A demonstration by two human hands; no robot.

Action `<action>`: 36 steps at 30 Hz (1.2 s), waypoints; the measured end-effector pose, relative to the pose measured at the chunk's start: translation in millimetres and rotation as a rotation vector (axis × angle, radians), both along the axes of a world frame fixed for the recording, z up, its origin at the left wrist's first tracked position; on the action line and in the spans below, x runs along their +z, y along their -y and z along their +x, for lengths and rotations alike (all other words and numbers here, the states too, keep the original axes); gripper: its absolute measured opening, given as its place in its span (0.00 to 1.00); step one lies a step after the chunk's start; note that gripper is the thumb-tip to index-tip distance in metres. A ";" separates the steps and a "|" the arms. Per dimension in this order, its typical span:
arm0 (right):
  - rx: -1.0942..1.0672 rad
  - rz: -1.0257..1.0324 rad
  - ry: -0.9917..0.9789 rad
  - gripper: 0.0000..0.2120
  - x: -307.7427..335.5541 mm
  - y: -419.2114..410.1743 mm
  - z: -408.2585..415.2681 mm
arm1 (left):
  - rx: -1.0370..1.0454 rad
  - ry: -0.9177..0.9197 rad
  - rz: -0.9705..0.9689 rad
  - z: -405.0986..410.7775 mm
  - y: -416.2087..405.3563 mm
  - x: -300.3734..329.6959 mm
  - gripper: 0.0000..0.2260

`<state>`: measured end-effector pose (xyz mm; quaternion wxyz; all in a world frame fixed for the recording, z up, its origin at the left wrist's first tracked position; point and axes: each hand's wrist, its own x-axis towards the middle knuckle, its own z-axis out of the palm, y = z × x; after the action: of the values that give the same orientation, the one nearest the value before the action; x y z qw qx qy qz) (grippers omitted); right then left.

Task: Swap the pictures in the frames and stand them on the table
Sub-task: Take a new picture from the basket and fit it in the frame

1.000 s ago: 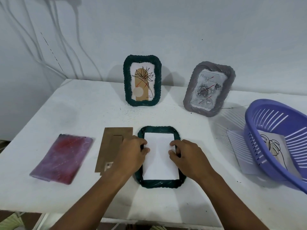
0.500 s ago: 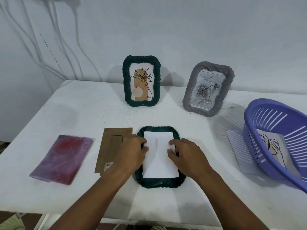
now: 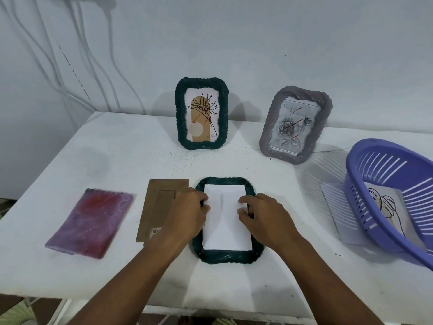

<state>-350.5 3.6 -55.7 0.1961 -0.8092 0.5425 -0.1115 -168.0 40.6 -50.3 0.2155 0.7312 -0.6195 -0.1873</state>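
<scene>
White paper [image 3: 226, 221] at lower centre: left hand [image 3: 186, 214] and right hand [image 3: 266, 215], apart, should press it flat inside the green frame [image 3: 225, 258]

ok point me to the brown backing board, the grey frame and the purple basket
brown backing board [image 3: 161, 198], head view, on its bare upper middle
grey frame [image 3: 276, 118], head view, on its left border
purple basket [image 3: 384, 151], head view, on its far rim
</scene>
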 end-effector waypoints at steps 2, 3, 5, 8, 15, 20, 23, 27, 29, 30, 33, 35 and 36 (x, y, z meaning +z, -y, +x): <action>-0.004 -0.010 0.004 0.16 0.1 -1.1 -0.7 | 0.001 0.014 -0.021 0.8 -2.1 1.6 0.12; -0.007 -0.020 0.012 0.16 0.0 -1.6 -1.0 | 0.002 0.020 -0.036 1.4 -3.7 3.0 0.12; -0.021 -0.046 0.035 0.16 0.1 -2.9 -3.0 | -0.008 0.042 -0.068 2.7 -7.6 5.3 0.12; -0.047 -0.111 0.120 0.15 -3.7 -6.7 -10.8 | -0.075 0.085 -0.103 4.7 -14.1 4.7 0.12; 0.078 -0.211 0.218 0.16 -33.5 -20.6 -31.9 | -0.174 0.163 -0.088 5.1 -19.4 -7.1 0.12; 0.089 -0.238 0.255 0.18 -41.4 -22.5 -34.0 | -0.149 0.175 -0.108 5.9 -19.2 -4.9 0.12; 0.094 -0.241 0.265 0.18 -43.5 -21.1 -33.9 | -0.147 0.176 -0.100 7.1 -16.6 -2.9 0.13; 0.087 -0.234 0.277 0.19 -45.4 -19.9 -34.5 | -0.179 0.177 -0.069 7.3 -17.2 -0.1 0.14; 0.081 -0.236 0.292 0.19 -45.6 -19.3 -35.4 | -0.205 0.156 -0.041 8.2 -20.1 1.1 0.16; 0.079 -0.233 0.302 0.19 -45.7 -19.1 -36.0 | -0.213 0.149 -0.028 8.3 -22.2 1.9 0.17; 0.084 -0.226 0.326 0.19 -46.9 -18.8 -37.2 | -0.228 0.156 -0.006 8.3 -28.1 3.1 0.19; 0.089 -0.234 0.326 0.20 -48.3 -18.7 -37.3 | -0.227 0.154 -0.001 8.1 -31.0 1.7 0.20; 0.089 -0.236 0.323 0.20 -49.2 -18.7 -37.3 | -0.224 0.148 0.004 8.3 -32.1 -0.3 0.20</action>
<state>-387.7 22.3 -104.9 0.1891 -0.8215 0.4507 -0.2936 -159.7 72.7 -50.6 0.1455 0.6697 -0.7111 -0.1572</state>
